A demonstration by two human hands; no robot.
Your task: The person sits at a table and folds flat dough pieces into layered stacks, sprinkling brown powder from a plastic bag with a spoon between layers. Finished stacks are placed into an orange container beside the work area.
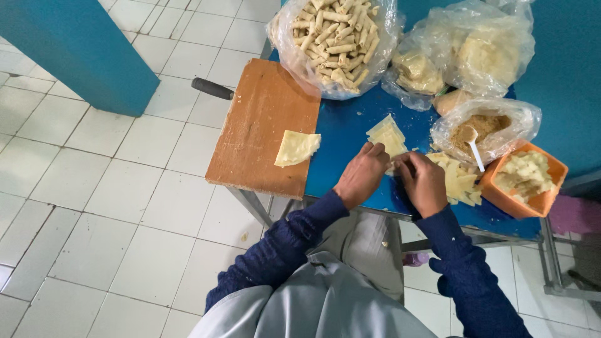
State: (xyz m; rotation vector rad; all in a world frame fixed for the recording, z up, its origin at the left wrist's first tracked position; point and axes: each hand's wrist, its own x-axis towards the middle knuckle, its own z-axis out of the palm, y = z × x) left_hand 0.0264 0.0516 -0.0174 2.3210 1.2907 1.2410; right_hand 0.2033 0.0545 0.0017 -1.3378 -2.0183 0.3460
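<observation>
While both hands work close together at the middle of the frame, I see my left hand (pixel 362 174) curled over with its fingers bent down onto a pale yellow wrapper sheet (pixel 389 136) lying on the blue table (pixel 341 141). My right hand (pixel 424 183) sits just beside it, fingers pinched narrow at the same spot; something small seems to be pressed between the two hands, but I cannot tell what it is, as the fingers hide it. Both wrists wear dark blue knitted sleeves.

Right of my right hand lies a loose heap of cut wrapper pieces (pixel 460 178), touching the orange tub (pixel 543 199) at the right edge, which holds more pale pieces. Above that heap stands an open clear bag of brown crumbly filling (pixel 487 125) with a white plastic spoon (pixel 474 145) stuck in it. At the upper middle of the frame a big clear bag of rolled sticks (pixel 335 37) bulges over the table, and beside it, upper right, are more bags of pale sheets (pixel 485 53).

Left of centre a wooden board (pixel 260 125) rests on the table's left end, with one folded wrapper (pixel 297 148) near its right edge. A dark handle (pixel 211 88) pokes out behind the board. White floor tiles (pixel 94 188) fill the left side.
</observation>
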